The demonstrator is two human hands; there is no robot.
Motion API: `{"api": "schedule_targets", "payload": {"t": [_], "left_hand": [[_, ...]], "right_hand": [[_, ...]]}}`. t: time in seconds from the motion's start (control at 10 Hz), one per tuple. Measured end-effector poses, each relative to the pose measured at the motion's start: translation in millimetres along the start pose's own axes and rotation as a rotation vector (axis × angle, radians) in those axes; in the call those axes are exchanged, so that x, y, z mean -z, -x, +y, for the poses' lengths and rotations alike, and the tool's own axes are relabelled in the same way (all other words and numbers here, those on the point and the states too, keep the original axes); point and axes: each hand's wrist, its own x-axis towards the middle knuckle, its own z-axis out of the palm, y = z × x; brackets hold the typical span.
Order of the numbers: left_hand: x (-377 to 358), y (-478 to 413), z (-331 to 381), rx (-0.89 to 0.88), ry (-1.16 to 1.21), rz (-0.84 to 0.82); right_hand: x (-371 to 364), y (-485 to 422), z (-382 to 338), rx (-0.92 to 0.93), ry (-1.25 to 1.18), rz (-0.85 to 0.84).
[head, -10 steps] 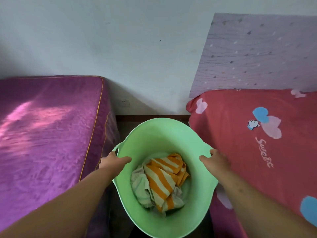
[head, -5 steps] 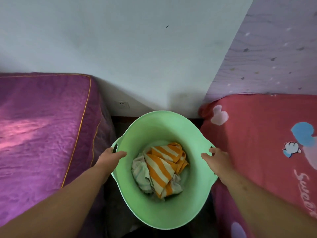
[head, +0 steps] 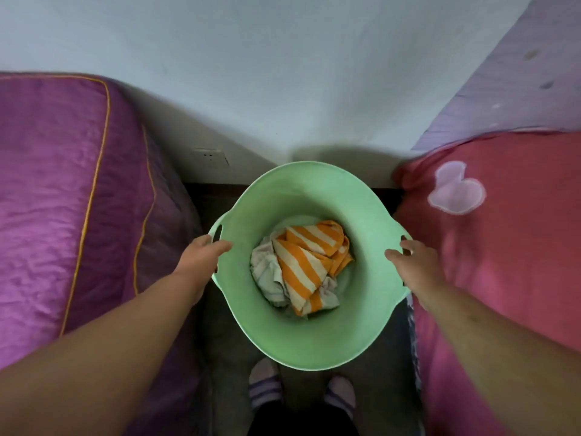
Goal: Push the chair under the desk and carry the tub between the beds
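Observation:
A light green tub [head: 309, 338] sits low in the gap between a purple bed [head: 63, 199] on the left and a red bed [head: 503, 247] on the right. Orange-striped and pale cloths [head: 303, 265] lie in its bottom. My left hand [head: 201, 259] grips the left rim beside the handle slot. At the right handle, my right hand [head: 415, 265] holds the rim, thumb inside. The chair and desk are out of view.
A white wall with a socket [head: 210, 157] closes the far end of the gap. My feet in striped slippers [head: 265, 385] stand on the dark floor just behind the tub. A lilac headboard [head: 515, 89] leans behind the red bed.
The tub has gone down and forward into the gap towards the wall. My view has tilted down, so my feet now show. Both hands have stayed on the rim.

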Motion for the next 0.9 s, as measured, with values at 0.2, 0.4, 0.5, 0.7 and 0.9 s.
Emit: {"api": "schedule_targets", "payload": {"t": [0.2,0.4,0.5,0.7,0.9], "left_hand": [[-11,-40,-1,0.01,0.045,-0.021],[-17,-61,-7,0.082,0.025,-0.063],[-16,-65,-10,0.064,-0.085,-0.086],[-24,-38,2,-0.05,-0.147,-0.152],[-18,25,50,-0.214,-0.423,-0.111]], "right_hand": [[-23,-30,3,-0.003,-0.036,0.009],[-39,-47,12,-0.012,-0.021,-0.04],[-40,-51,16,-0.002,0.054,-0.043],[-26,-27,6,0.046,0.146,-0.063],[25,18,-32,0.194,0.152,-0.045]]}}
